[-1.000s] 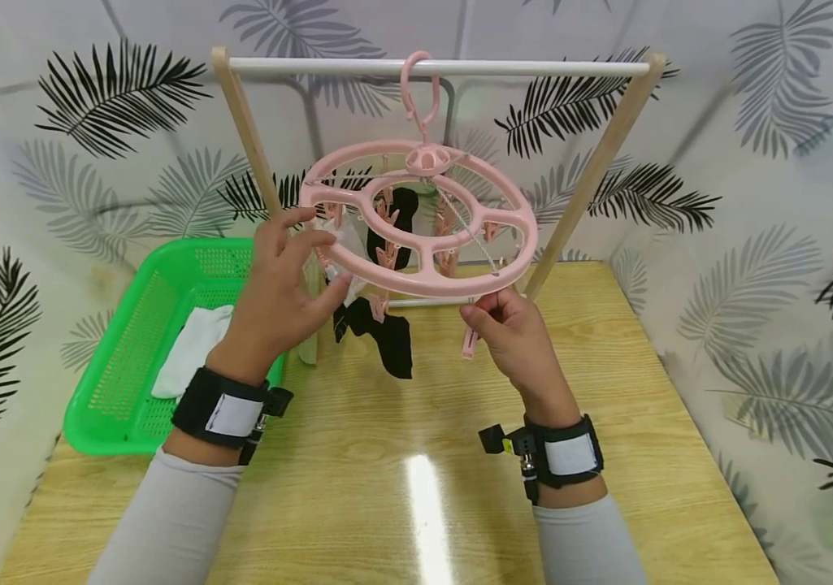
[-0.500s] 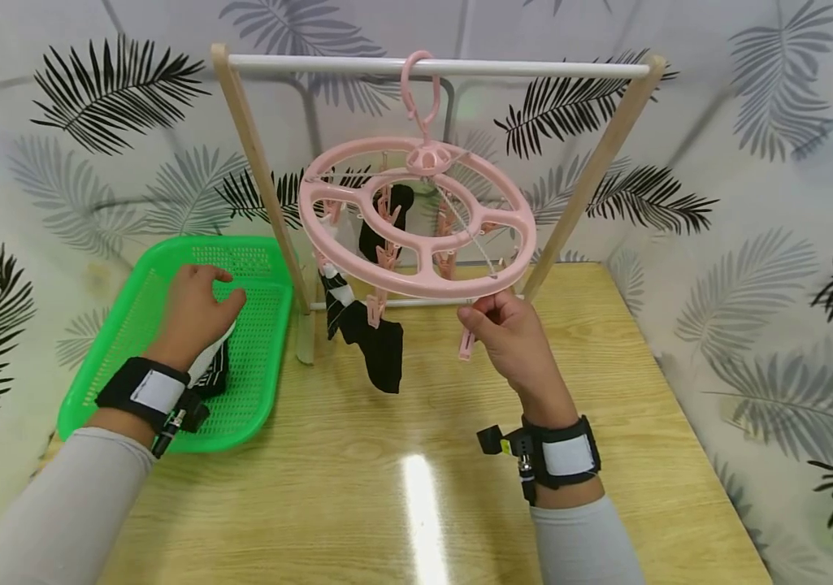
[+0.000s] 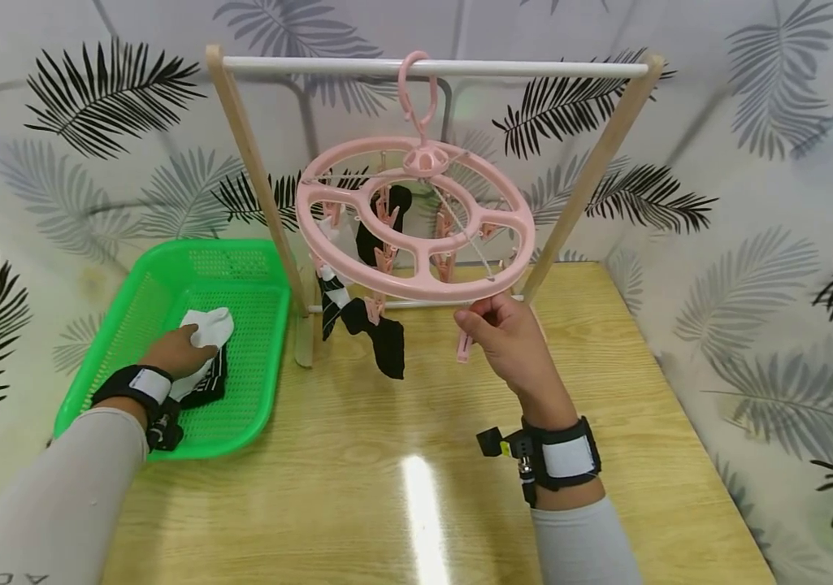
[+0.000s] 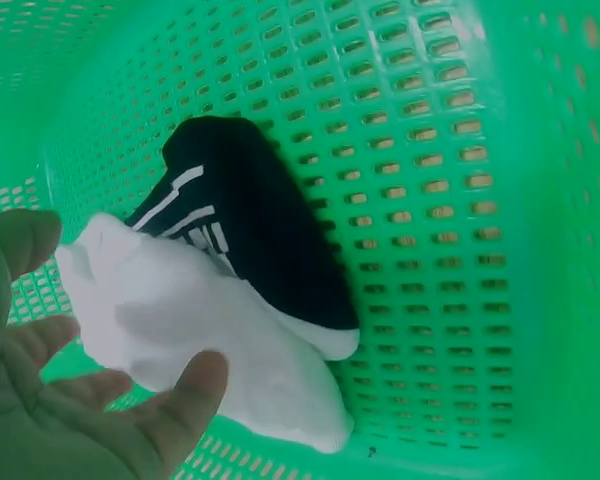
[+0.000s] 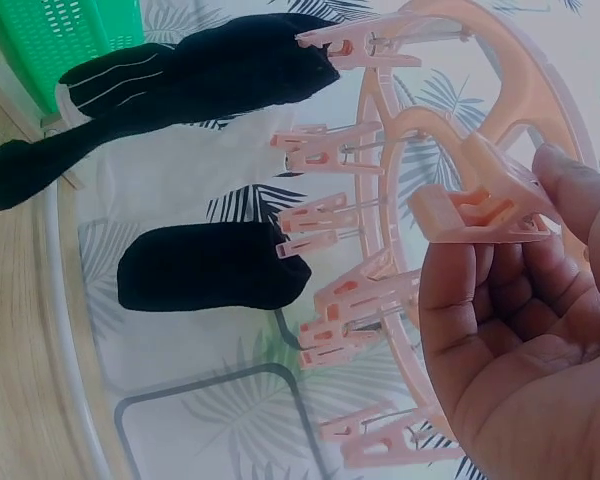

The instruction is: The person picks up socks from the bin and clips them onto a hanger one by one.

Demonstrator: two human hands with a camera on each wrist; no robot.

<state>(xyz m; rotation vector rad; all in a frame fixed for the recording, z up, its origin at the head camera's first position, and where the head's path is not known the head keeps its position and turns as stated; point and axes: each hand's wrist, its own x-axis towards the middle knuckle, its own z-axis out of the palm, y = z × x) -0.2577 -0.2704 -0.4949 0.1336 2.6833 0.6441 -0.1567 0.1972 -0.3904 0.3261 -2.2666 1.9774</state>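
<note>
In the head view my left hand (image 3: 178, 354) is down in the green basket (image 3: 280, 325), over a white sock (image 3: 213, 327). The left wrist view shows its fingers spread at the edge of that white sock (image 4: 210, 330); a black sock with white stripes (image 4: 250, 210) lies beside and partly under it. My right hand (image 3: 507, 333) pinches a pink clothespin (image 5: 485, 205) below the near rim of the round pink drying hanger (image 3: 423, 288). From other clothespins hang black socks (image 5: 215, 265) and a white sock (image 5: 190, 165).
The hanger hooks over the white bar (image 3: 533, 68) of a stand with wooden posts (image 3: 595, 175), on a wood-grain table (image 3: 328, 487). Leaf-patterned cloth (image 3: 774, 325) surrounds it. The basket stands left of the stand.
My left hand has left the hanger's left rim and gone down and left into the basket, to the white sock. The right hand stays at its clothespin; the hanging socks sway slightly.
</note>
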